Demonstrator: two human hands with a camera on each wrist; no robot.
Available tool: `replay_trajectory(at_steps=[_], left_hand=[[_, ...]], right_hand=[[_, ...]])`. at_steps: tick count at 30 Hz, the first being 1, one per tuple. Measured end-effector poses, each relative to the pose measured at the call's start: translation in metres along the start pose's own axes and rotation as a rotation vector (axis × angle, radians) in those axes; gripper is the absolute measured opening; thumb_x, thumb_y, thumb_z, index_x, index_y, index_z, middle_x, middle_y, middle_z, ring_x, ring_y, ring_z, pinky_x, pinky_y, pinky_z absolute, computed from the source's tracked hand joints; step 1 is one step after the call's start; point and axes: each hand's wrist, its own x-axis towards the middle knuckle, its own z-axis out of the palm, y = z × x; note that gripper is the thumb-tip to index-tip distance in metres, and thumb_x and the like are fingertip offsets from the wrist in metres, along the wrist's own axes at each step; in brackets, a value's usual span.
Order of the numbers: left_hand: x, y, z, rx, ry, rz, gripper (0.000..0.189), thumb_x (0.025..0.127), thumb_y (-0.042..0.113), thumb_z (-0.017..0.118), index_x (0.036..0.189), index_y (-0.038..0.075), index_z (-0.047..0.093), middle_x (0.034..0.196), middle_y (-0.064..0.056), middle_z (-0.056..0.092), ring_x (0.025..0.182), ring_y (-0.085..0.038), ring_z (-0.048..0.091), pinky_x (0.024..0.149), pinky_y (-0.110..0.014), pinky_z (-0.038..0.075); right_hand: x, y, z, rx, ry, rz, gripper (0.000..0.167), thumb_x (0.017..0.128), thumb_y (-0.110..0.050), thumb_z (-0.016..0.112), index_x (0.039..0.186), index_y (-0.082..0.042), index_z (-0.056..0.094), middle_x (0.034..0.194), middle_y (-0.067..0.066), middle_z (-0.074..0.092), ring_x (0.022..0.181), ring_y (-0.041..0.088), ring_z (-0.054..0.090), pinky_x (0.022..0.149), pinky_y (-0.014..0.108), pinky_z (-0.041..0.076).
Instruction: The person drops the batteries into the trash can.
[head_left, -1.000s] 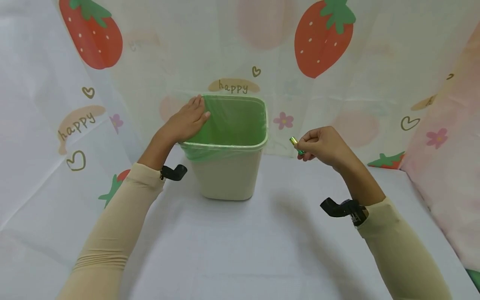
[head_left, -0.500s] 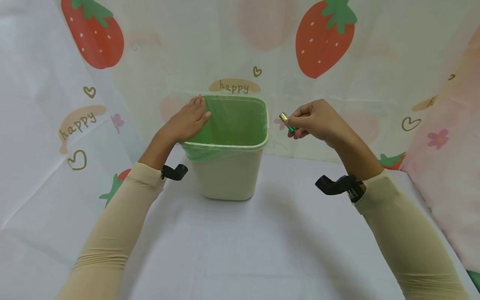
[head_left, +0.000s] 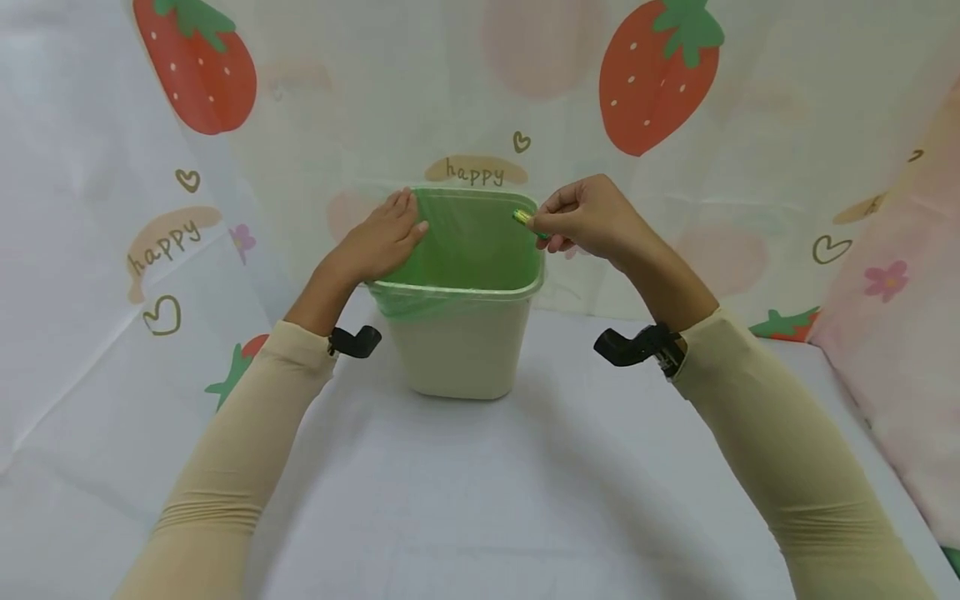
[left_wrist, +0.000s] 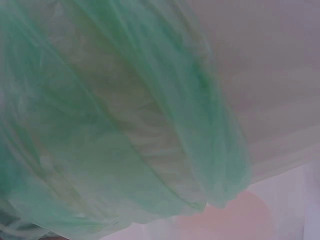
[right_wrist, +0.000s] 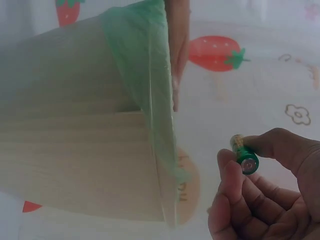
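Note:
A cream trash bin [head_left: 457,350] stands upright, lined with a thin green plastic bag [head_left: 465,242] folded over its rim. My left hand [head_left: 378,237] rests on the bin's left rim, fingers straight, thumb toward the opening. Between thumb and fingers, my right hand [head_left: 588,218] pinches a small green-and-gold battery [head_left: 522,218] just over the bin's right rim. The right wrist view shows the battery [right_wrist: 245,154] with its flat end toward the camera. Bag folds [left_wrist: 125,115] fill most of the left wrist view, where the left hand is barely visible.
The bin stands on a white cloth surface [head_left: 450,492]. Behind it hangs a pale curtain [head_left: 360,100] printed with strawberries, hearts and "happy". A pinkish cloth [head_left: 892,333] rises at the right. Both wrists wear black camera mounts [head_left: 633,346].
My right hand has risen and moved left with the battery, from beside the bin to over its right rim. The left hand has stayed on the left rim.

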Motion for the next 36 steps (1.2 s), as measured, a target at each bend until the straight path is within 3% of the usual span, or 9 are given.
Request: replay_trajectory(at_steps=[4, 12, 18, 25, 36], left_hand=[[-0.001, 0.0, 0.004, -0.005, -0.007, -0.002, 0.068, 0.114, 0.037, 0.019, 0.158, -0.005, -0.009, 0.167, -0.021, -0.014, 0.154, -0.03, -0.016, 0.125, -0.045, -0.004], [-0.002, -0.003, 0.011, -0.005, -0.003, 0.006, 0.068, 0.114, 0.038, 0.019, 0.159, -0.006, -0.007, 0.167, -0.02, -0.013, 0.155, -0.031, -0.014, 0.126, -0.044, -0.003], [-0.002, -0.006, 0.009, 0.007, 0.003, -0.001, 0.069, 0.113, 0.039, 0.018, 0.159, -0.006, -0.007, 0.167, -0.02, -0.014, 0.154, -0.03, -0.015, 0.126, -0.044, -0.003], [0.0, -0.004, 0.005, 0.002, 0.007, 0.012, 0.068, 0.114, 0.038, 0.019, 0.158, -0.005, -0.008, 0.167, -0.02, -0.015, 0.154, -0.03, -0.015, 0.126, -0.043, -0.004], [0.0, -0.003, 0.0, 0.003, 0.003, 0.002, 0.068, 0.114, 0.038, 0.019, 0.158, -0.006, -0.009, 0.167, -0.02, -0.016, 0.154, -0.03, -0.016, 0.125, -0.043, -0.005]], right_hand=[[0.007, 0.001, 0.008, 0.004, 0.006, -0.006, 0.025, 0.093, -0.024, 0.077, 0.097, 0.001, 0.075, 0.081, 0.011, 0.074, 0.067, 0.016, 0.067, 0.051, 0.023, 0.048], [0.02, 0.001, 0.028, -0.017, 0.023, -0.061, 0.022, 0.094, -0.017, 0.075, 0.098, 0.004, 0.076, 0.085, 0.015, 0.074, 0.066, 0.025, 0.064, 0.066, 0.032, 0.058], [0.033, -0.003, 0.038, -0.101, 0.031, -0.121, 0.018, 0.094, -0.017, 0.075, 0.097, 0.001, 0.078, 0.087, 0.012, 0.073, 0.067, 0.025, 0.062, 0.064, 0.036, 0.056], [0.045, -0.004, 0.045, -0.166, 0.041, -0.138, 0.015, 0.093, -0.018, 0.076, 0.095, -0.003, 0.08, 0.09, 0.013, 0.073, 0.074, 0.029, 0.065, 0.062, 0.032, 0.054], [0.055, -0.003, 0.055, -0.252, 0.038, -0.156, 0.014, 0.093, -0.018, 0.076, 0.096, -0.005, 0.081, 0.092, 0.011, 0.076, 0.071, 0.021, 0.066, 0.063, 0.032, 0.055]])
